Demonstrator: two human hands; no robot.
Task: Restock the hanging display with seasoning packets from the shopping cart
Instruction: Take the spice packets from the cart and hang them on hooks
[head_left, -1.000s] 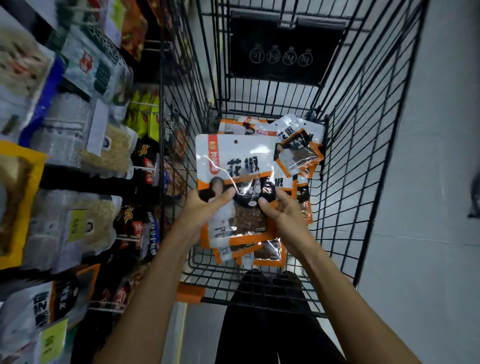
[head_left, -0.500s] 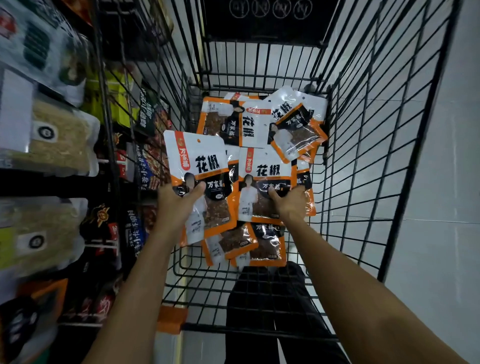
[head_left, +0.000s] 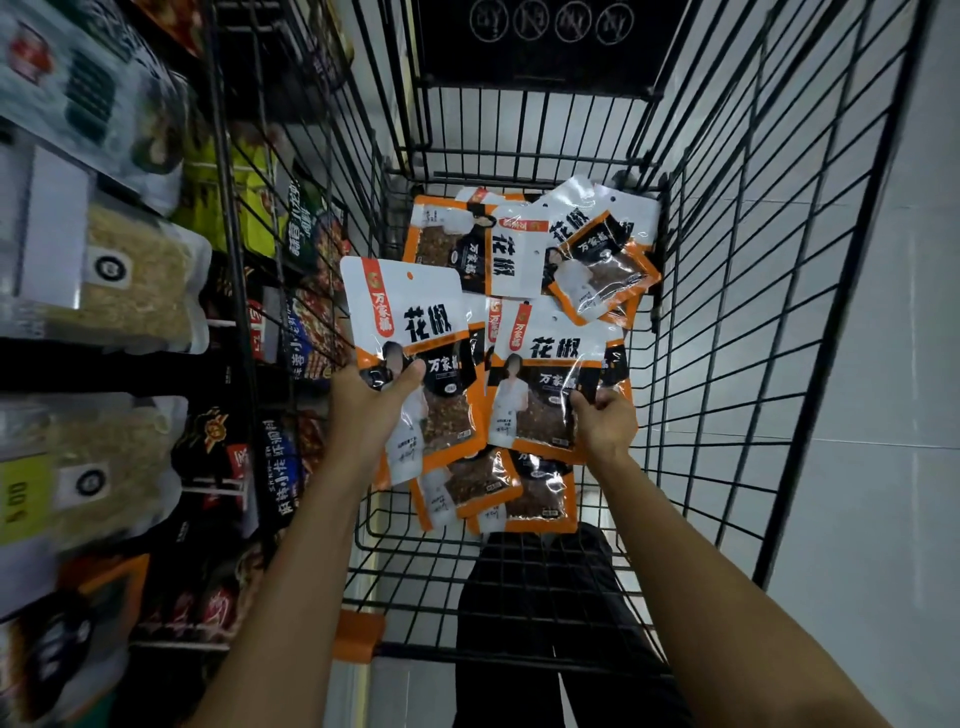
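White-and-orange plastic seasoning packet (head_left: 410, 358) is sitting pinched low in my left hand (head_left: 363, 402) over the black wire shopping cart (head_left: 737, 312), my right hand (head_left: 605, 423) is pinching a second packet (head_left: 545, 374), leaving top hang-holes (head_left: 410, 276) free for the hanging display (head_left: 135, 291).

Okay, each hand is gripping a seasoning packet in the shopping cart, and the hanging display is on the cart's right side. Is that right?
Not quite. The head view shows the hanging display on the left side of the shopping cart, not the right. The rest holds: the left hand grips the left packet and the right hand grips the right packet.
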